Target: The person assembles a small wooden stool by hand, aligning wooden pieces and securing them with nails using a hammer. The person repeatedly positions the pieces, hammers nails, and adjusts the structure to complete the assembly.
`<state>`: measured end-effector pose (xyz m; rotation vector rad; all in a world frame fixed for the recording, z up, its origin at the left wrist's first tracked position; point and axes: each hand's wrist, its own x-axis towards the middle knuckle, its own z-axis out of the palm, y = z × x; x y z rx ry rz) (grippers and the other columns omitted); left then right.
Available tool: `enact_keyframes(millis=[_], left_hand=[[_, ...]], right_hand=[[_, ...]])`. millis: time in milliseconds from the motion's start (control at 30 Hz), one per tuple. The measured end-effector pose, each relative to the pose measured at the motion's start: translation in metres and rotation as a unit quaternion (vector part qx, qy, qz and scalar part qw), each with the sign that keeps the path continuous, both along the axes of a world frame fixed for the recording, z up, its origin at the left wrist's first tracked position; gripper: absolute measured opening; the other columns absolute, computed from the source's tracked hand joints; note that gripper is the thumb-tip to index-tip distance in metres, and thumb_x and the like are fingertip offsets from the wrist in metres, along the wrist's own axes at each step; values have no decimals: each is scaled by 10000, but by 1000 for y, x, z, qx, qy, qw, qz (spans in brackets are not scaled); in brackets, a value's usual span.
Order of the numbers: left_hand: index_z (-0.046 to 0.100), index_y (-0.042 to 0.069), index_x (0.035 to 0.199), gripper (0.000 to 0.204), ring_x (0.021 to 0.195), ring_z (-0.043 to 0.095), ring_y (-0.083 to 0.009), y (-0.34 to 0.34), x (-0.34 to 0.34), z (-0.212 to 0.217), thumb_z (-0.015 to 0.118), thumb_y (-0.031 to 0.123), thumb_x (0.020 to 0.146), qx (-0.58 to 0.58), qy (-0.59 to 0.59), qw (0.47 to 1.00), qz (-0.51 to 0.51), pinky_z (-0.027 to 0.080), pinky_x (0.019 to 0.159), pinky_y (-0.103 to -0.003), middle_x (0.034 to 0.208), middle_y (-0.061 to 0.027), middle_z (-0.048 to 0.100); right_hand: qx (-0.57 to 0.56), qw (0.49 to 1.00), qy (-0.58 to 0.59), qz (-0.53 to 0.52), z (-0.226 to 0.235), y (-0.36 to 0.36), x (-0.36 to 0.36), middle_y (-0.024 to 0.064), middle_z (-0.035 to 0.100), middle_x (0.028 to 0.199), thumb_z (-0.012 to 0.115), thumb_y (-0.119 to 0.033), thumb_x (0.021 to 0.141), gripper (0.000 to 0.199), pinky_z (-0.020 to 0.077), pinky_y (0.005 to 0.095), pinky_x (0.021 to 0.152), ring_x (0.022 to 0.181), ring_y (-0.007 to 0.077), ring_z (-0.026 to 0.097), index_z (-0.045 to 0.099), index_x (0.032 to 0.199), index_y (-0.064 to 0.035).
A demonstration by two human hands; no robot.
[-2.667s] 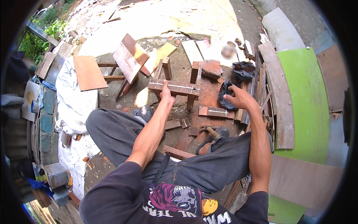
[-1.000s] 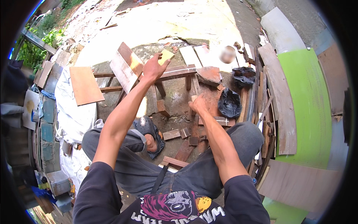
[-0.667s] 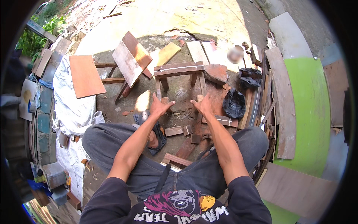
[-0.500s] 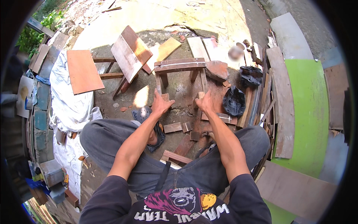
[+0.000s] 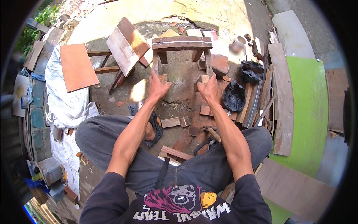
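Gripping the wooden stool frame (image 5: 181,48), your left hand (image 5: 158,86) and right hand (image 5: 209,89) each clasp a near leg. Black bag (image 5: 234,98) lies right, on the ground.

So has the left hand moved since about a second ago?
Yes. The left hand has come down from the top rail of the small wooden frame to the near end of its left leg, closer to the person's knees.

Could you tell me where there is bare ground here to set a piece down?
Bare concrete lies under the wooden frame, between the left hand and right hand. It is crowded with offcuts by the knees and stacked boards on the right.
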<state>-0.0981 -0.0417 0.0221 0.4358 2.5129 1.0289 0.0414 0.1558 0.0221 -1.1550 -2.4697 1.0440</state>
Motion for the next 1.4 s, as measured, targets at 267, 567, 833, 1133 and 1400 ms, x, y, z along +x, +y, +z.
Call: enact_keyframes(millis=[267,567,833,1133,1400], left_hand=[[-62,30,1553,1174,1246,462,-469,7,-15,-59,748,287,742,-27,-33,999,-16,404,1068,-467,1370,-338,387],[-21,14,1555,1173,1170,532,-466,-1,-18,-51,747,320,722,-75,-33,997,6,435,1026,-460,1275,-360,489],[5,36,1562,1147,1148,523,-470,2,-5,-36,742,326,734,-59,-30,997,32,437,1006,-475,1264,-339,477],[-43,40,1560,1168,1156,508,-475,0,3,-28,743,312,739,-57,-15,998,29,423,1022,-474,1261,-337,465],[-80,54,1557,1199,1211,480,-498,10,-17,-41,758,328,745,-95,-64,993,25,402,1061,-473,1320,-378,434]], right_hand=[[-65,991,-106,-41,-60,-1,-2,388,455,1305,731,-229,741,993,427,488,1034,1191,509,498,142,1463,116],[-93,990,-102,-16,-59,-6,-5,413,425,1334,719,-253,754,1021,430,483,1037,1206,511,501,113,1492,109],[-60,993,-99,10,-52,1,-7,415,463,1297,711,-260,756,1011,450,481,1010,1171,510,528,120,1483,119],[19,1000,-21,12,-44,-3,-1,404,483,1284,705,-227,756,950,440,478,1019,1186,509,518,177,1448,153],[-70,992,-102,5,-53,5,-21,447,466,1275,709,-232,749,968,442,482,1020,1187,517,517,169,1438,180]])
